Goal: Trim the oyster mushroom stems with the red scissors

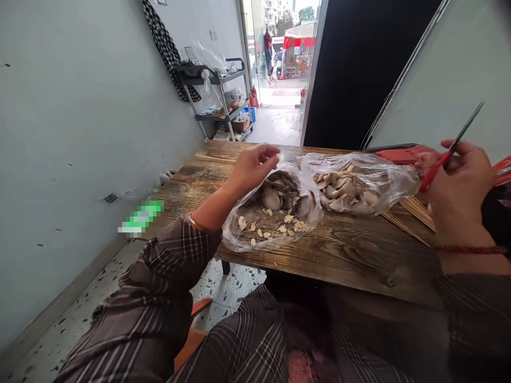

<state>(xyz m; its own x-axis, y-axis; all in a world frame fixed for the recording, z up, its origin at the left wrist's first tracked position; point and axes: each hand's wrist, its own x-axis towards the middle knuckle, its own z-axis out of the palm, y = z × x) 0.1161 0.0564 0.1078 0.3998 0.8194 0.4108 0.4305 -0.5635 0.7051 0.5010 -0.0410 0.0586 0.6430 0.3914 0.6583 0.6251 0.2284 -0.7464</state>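
Observation:
My right hand (465, 183) is raised at the right, closed around the red handle of a pair of scissors (438, 166). Their metal blades point up and to the right. Over the back of an opened clear plastic bag (233, 242) hovers my left hand (257, 166), its fingers loosely bent and apart from the thumb, with nothing visible in it. Grey oyster mushrooms (273, 198) lie in that bag, and pale cut-off mushroom pieces (282, 229) are scattered at its near side. More oyster mushrooms (339, 190) fill a second clear bag (393, 183) to the right.
Thin wooden skewers (407, 226) lie on the wooden table (351, 255), partly under the right bag. Packs of red meat-like pieces (407, 154) are at the back right. A shelf cart (217, 80) stands by the left wall, near a glass doorway.

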